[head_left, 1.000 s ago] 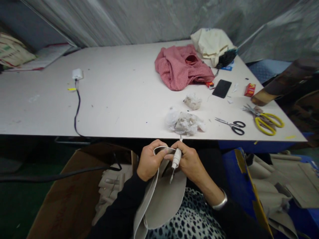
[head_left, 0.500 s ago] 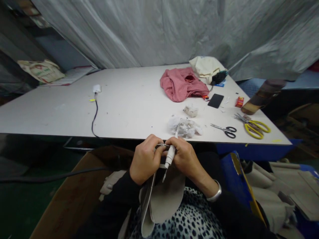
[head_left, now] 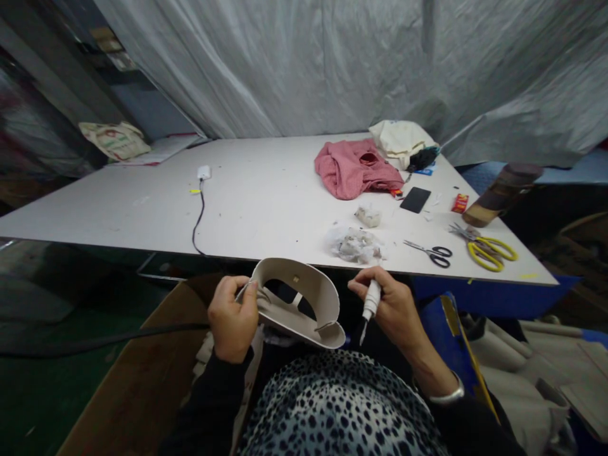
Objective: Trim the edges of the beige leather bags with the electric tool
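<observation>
My left hand [head_left: 232, 322] pinches the left end of a beige bag-like leather piece [head_left: 325, 297] between thumb and fingers. The piece is held over my lap, curved open, with a large cut-out and a small brass-coloured stud on its inner face. Off to the right, apart from the piece, my right hand [head_left: 393, 307] is closed round an awl-like tool [head_left: 372, 300]. Its handle is wrapped in white, and a thin metal tip points down. Whether the fingertips of this hand pinch a thread as well, I cannot tell.
On the white table [head_left: 247, 209] lie black-handled scissors [head_left: 434, 253], yellow-handled shears [head_left: 489, 250], a crumpled plastic bag [head_left: 356, 245], a phone [head_left: 415, 199], a pink cloth [head_left: 351, 168] and a bottle [head_left: 498, 195]. A cardboard box [head_left: 137, 373] stands left; a blue crate [head_left: 458, 342] with beige pieces stands right.
My hands were together at the beige piece; they have since moved apart. The left has carried the piece leftward and turned it open. The right has drawn away rightward with the tool.
</observation>
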A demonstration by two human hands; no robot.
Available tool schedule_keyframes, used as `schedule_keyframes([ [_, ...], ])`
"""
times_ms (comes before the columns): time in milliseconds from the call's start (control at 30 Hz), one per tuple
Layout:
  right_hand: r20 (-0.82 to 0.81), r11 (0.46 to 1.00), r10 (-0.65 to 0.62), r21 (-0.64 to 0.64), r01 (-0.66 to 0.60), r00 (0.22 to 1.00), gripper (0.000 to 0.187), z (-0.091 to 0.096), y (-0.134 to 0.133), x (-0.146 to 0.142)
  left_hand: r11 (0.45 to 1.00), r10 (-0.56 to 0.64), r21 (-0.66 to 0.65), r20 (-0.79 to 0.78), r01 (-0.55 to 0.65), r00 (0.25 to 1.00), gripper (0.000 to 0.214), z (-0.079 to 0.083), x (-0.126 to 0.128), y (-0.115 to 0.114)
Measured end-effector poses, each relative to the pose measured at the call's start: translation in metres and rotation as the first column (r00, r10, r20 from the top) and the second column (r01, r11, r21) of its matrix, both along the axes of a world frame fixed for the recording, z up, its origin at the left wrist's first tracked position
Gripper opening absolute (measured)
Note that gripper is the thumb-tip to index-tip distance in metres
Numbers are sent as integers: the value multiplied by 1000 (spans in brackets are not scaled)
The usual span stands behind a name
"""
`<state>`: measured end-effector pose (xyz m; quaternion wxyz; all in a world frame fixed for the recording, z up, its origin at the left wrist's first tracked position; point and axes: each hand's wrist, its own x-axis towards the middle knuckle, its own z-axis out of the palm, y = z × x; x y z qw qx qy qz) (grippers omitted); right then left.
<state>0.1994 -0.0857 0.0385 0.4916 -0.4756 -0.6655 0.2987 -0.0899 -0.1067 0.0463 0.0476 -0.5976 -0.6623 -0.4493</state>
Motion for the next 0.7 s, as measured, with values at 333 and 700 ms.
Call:
schedule_keyframes([
  [333, 206, 976, 195, -138, -169, 959, 22, -34, -22, -22, 996, 94, 1, 28, -94, 995, 15, -36, -22, -3],
  [700, 692, 957, 289, -202, -206, 662, 12, -19, -1, -60, 998, 63, -36, 67, -60, 996, 16, -37, -16, -5],
])
